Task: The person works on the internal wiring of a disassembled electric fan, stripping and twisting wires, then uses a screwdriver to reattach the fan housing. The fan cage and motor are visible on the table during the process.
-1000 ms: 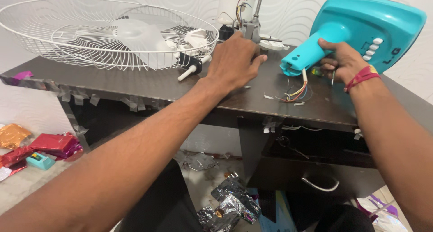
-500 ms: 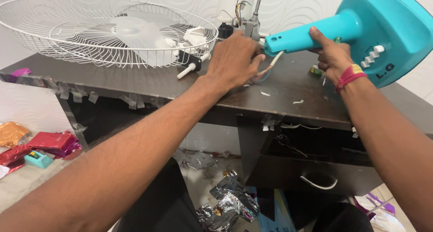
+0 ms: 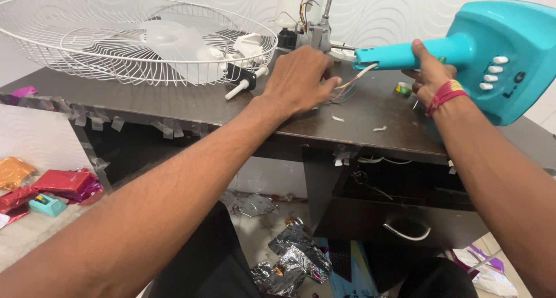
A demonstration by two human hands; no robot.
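1. Two hands were in view. The right hand [image 3: 430, 73], at the upper right of the frame, was clenched around the neck of one turquoise fan base [image 3: 492, 55], held tilted above the table. The left hand [image 3: 301, 78], at upper centre, had its fingers pinched on a bundle of thin coloured wires [image 3: 350, 85] trailing from the open end of that neck.
2. One white wire fan guard [image 3: 87, 43] lay at the upper left with one translucent blade [image 3: 174, 43] inside it. One white motor unit [image 3: 301, 11] stood behind the left hand. Four white buttons showed on the base.
3. The surface was a dark brown table [image 3: 191, 104], with scraps of tape along its front edge and small white bits near the wires. The wall behind was white with a wavy pattern.
4. One drawer [image 3: 405, 217] at the lower right hung partly open; its contents could not be made out. Crumpled foil [image 3: 289, 257] and red wrappers [image 3: 58, 182] lay on the floor.
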